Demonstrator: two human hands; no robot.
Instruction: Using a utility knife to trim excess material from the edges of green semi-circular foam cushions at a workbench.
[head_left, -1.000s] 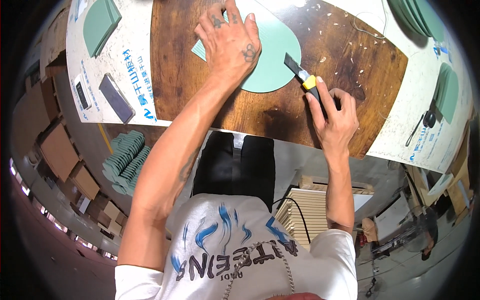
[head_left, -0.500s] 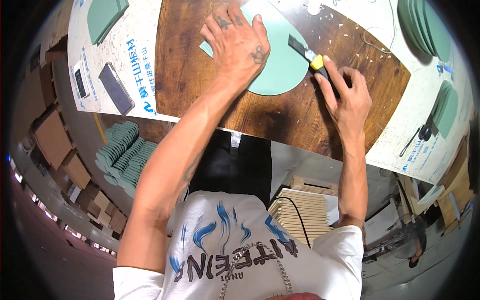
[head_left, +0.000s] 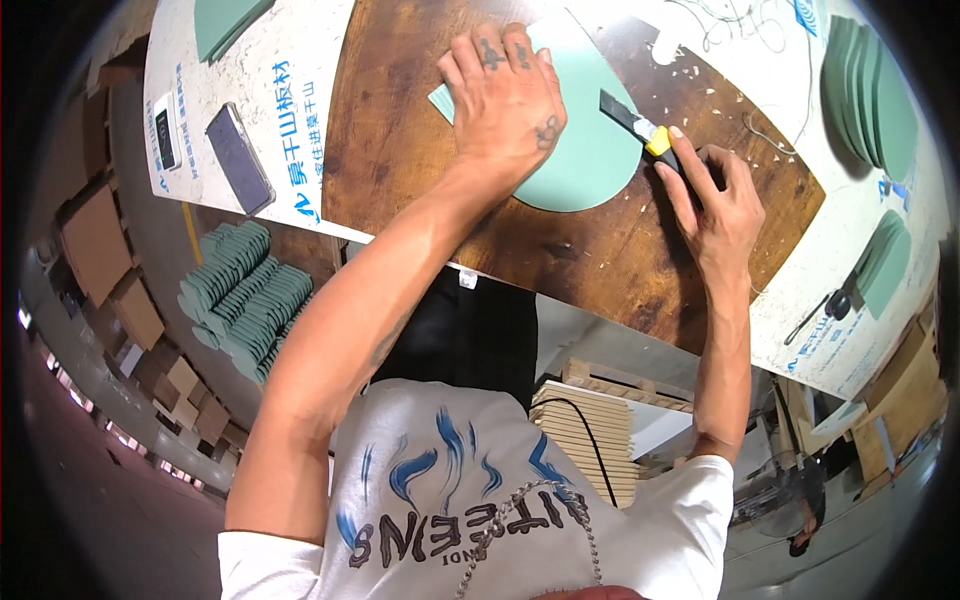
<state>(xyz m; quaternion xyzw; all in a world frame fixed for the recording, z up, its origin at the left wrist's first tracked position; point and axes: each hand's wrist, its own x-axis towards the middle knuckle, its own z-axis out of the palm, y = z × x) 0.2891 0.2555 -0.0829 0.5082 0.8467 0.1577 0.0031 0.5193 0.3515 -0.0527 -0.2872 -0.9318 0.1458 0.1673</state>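
Note:
A light green rounded panel (head_left: pixel 590 165) lies on the dark wooden board in front of me. My left hand (head_left: pixel 510 110) presses down on its left part, fingers stretched forward and slightly bent. A stack of thin edges peeks out at the left of that hand. In my right hand (head_left: pixel 728 210) is a utility knife (head_left: pixel 658 142) with a yellow and black handle, held between thumb and fingers. Its wide dark blade reaches left over the panel's right edge; whether it touches the surface I cannot tell.
The wooden board (head_left: pixel 400 150) carries pale shavings at right. Stacked green pieces (head_left: pixel 870 100) stand far right, others (head_left: pixel 885 265) below them by a small black object (head_left: pixel 840 303). A phone (head_left: pixel 240 160) lies left. Many green pieces (head_left: pixel 240 300) are piled below the table's left edge.
The whole view has shifted, so the board and hands appear lower and farther right. Both hands, the knife and the panel keep nearly the same places relative to one another.

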